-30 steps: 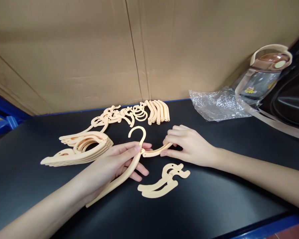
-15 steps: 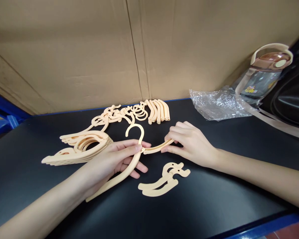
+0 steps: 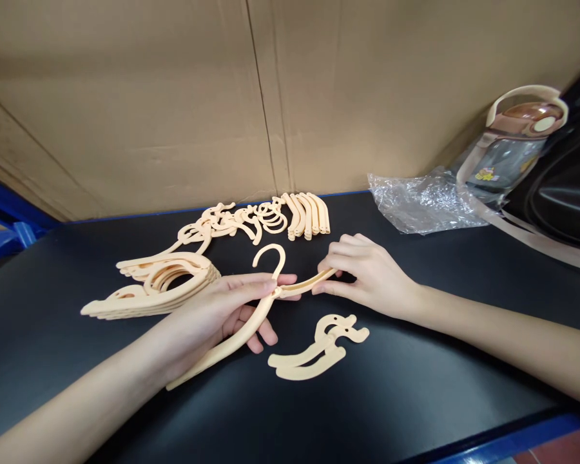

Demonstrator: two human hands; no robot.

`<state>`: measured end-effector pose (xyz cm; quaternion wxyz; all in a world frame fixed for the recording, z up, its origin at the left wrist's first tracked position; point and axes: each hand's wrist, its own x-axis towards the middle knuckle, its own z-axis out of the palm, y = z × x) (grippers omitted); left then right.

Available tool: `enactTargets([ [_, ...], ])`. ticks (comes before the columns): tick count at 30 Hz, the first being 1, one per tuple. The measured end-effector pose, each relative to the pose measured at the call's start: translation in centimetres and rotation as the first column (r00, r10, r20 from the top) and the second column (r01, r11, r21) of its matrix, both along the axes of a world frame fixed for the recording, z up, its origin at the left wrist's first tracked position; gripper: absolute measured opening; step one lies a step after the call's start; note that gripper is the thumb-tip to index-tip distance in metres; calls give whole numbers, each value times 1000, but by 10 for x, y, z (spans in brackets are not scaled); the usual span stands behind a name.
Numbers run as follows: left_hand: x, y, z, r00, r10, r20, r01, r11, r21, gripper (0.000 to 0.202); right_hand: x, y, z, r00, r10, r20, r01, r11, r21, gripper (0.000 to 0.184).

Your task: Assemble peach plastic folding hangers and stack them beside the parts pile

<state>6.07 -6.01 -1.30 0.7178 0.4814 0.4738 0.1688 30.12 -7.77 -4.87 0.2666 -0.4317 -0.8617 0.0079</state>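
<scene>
A cream plastic hanger [image 3: 232, 340] with a round hook is held above the black table [image 3: 415, 386]. My left hand [image 3: 222, 312] grips it at the joint below the hook, and its long arm slants down toward me. Pinched in my right hand [image 3: 367, 274] is a short cream arm piece [image 3: 305, 285] whose inner end meets that joint. A flat folded hanger part [image 3: 314, 357] lies on the table just below my hands.
A stack of folded hangers [image 3: 159, 287] lies at the left. Loose hooks and arm pieces [image 3: 265, 219] sit at the back by the cardboard wall [image 3: 174, 96]. Crumpled clear plastic [image 3: 420, 203], a bottle [image 3: 512, 138] and a dark bag [image 3: 565, 193] are at the right.
Both hands have lifted the hanger slightly and tilted it; the short arm piece now angles up toward the right hand. The parts on the table have not moved.
</scene>
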Motion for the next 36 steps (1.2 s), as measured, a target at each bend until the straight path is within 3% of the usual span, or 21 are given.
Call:
enactTargets([
  [11, 2, -1, -4, 998, -65, 18, 64, 995, 81, 21, 0, -1, -1, 998, 17, 53, -19, 999, 32, 30],
  [18, 2, -1, -5, 991, -130, -22, 132, 960, 248, 21, 1, -2, -2, 998, 38, 47, -39, 999, 31, 31],
  [22, 4, -3, -4, 991, -105, -80, 126, 935, 333, 26, 1, -2, -2, 998, 40, 45, -41, 999, 16, 34],
  [30, 8, -5, -4, 985, 4, -170, 57, 933, 354, 34, -1, -4, 0, 999, 37, -5, -38, 998, -48, 36],
  [36, 9, -5, -6, 987, -11, -158, 70, 926, 371, 36, 0, -4, 0, 999, 6, -33, -9, 997, -83, 37],
])
